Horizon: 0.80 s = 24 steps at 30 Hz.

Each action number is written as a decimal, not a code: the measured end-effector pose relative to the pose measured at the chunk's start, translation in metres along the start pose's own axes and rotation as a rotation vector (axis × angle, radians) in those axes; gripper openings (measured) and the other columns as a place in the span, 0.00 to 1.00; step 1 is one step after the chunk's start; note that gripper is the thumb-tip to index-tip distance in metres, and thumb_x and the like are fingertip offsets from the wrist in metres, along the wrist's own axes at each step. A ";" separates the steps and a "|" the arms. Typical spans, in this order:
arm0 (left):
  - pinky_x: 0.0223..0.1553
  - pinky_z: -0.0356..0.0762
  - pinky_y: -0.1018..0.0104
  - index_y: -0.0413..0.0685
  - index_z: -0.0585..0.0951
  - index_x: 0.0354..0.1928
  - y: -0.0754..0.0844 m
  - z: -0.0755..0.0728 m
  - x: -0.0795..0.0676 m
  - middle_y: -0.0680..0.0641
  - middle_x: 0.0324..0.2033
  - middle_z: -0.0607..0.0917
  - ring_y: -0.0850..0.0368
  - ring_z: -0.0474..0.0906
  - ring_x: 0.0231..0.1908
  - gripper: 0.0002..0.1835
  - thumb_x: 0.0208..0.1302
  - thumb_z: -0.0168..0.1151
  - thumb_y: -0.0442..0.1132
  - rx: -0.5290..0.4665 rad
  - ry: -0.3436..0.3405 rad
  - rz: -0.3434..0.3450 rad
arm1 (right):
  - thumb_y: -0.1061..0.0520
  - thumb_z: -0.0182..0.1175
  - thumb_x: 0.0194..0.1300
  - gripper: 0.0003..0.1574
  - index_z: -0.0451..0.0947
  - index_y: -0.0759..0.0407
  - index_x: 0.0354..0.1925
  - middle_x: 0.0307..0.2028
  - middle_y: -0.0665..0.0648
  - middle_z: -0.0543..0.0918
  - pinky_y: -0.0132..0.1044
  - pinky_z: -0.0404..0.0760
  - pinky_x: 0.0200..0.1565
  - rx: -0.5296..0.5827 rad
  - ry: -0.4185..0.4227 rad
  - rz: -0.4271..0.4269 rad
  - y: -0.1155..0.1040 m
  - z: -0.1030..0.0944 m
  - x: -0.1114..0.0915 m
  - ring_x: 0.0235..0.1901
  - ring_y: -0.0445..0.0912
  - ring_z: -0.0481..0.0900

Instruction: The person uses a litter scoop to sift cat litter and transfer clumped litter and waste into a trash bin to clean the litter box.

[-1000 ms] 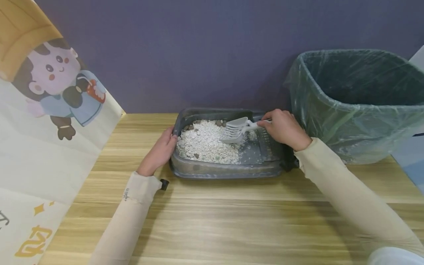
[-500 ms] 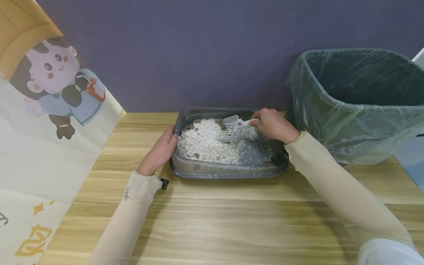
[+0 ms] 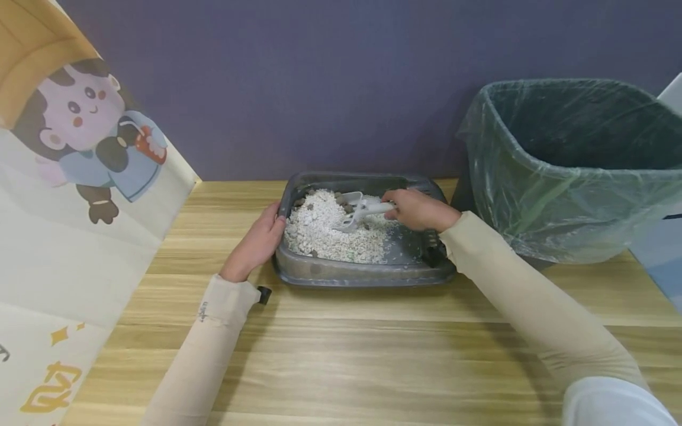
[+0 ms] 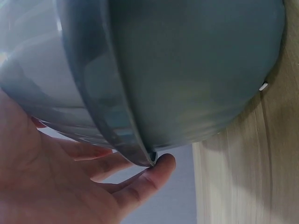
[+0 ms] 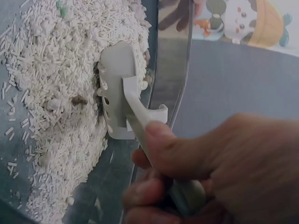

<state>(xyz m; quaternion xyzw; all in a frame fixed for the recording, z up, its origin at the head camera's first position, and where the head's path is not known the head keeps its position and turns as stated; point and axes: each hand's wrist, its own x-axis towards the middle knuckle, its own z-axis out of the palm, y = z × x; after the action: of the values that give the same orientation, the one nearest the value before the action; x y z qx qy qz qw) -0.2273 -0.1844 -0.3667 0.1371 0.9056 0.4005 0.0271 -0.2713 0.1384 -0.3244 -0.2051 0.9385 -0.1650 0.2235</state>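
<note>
A dark grey litter box [image 3: 367, 276] sits on the wooden table, partly filled with white pellet litter [image 3: 327, 239] heaped at its left. Brown clumps [image 5: 78, 100] lie in the litter. My right hand [image 3: 421, 210] grips the handle of a light grey slotted litter scoop [image 5: 117, 70], whose head is partly sunk in the litter near the back wall. With my left hand [image 3: 257, 241] I hold the box's left rim, thumb on top. In the left wrist view, fingers [image 4: 147, 184] reach the rim from outside. The scoop's slots are mostly hidden by litter.
A tall dark bin [image 3: 581, 171] lined with a clear bag stands right of the box, its mouth uncovered. Behind runs a purple-grey wall [image 3: 319, 89]. A cartoon-printed panel [image 3: 80, 248] borders the table [image 3: 341, 355] on the left.
My right hand has moved left with the scoop, pushing its head further into the litter and toward the clumps at the back. My left hand has stayed on the rim.
</note>
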 end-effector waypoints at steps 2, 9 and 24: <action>0.66 0.49 0.50 0.35 0.51 0.71 0.000 0.000 0.000 0.35 0.68 0.56 0.42 0.51 0.68 0.29 0.74 0.33 0.43 0.001 -0.003 -0.001 | 0.55 0.50 0.72 0.29 0.60 0.62 0.67 0.45 0.62 0.79 0.38 0.70 0.26 -0.014 -0.035 -0.025 -0.004 0.002 0.000 0.22 0.43 0.69; 0.66 0.50 0.49 0.34 0.52 0.71 0.002 -0.001 0.000 0.33 0.67 0.58 0.41 0.52 0.67 0.28 0.74 0.33 0.42 -0.010 -0.005 0.010 | 0.56 0.47 0.73 0.20 0.61 0.63 0.59 0.35 0.62 0.76 0.34 0.66 0.17 0.016 -0.042 -0.115 -0.008 0.006 -0.006 0.17 0.43 0.65; 0.64 0.53 0.46 0.33 0.49 0.71 0.000 -0.001 -0.003 0.32 0.65 0.58 0.41 0.54 0.66 0.28 0.75 0.31 0.41 -0.042 -0.026 0.008 | 0.54 0.48 0.73 0.19 0.65 0.63 0.56 0.28 0.56 0.76 0.38 0.66 0.20 0.013 0.214 -0.235 0.001 0.017 -0.039 0.16 0.44 0.65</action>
<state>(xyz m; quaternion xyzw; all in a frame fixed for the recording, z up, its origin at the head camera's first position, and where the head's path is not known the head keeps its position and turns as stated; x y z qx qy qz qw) -0.2245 -0.1855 -0.3659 0.1456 0.8959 0.4177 0.0403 -0.2316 0.1529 -0.3257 -0.2933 0.9254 -0.2170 0.1024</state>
